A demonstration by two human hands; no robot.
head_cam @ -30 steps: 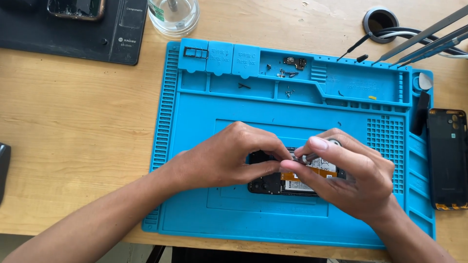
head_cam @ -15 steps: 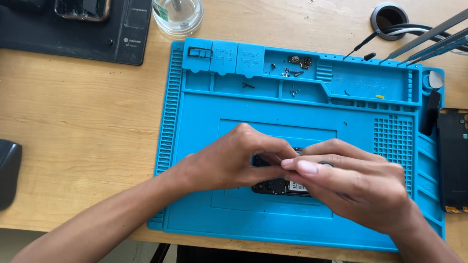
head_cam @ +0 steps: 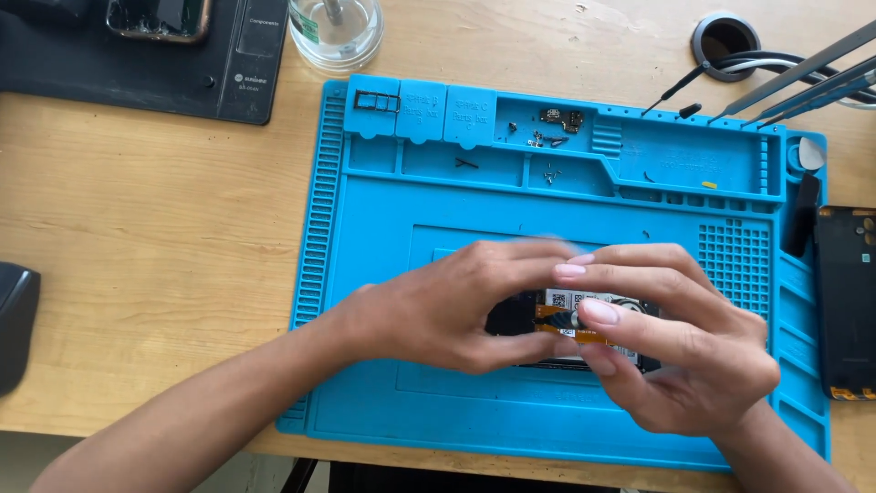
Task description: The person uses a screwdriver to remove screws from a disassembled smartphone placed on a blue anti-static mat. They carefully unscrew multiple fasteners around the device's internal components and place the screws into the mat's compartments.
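Note:
A small opened phone, dark with an orange flex strip and white labels showing, lies flat on the blue repair mat. My left hand grips its left half from above, fingers curled over the body. My right hand holds the right half, thumb and fingertips pressed onto the inner parts near the orange strip. Most of the phone is hidden under both hands.
Small screws and a tiny board lie in the mat's top trays. A black phone back cover lies at the right edge. A glass jar, a black pad with a phone, tweezers and cables sit at the back. A dark object rests far left.
The view has drifted slightly. My right hand's fingers have spread further over the phone, and my left fingers shifted a little; the phone stays in place on the mat.

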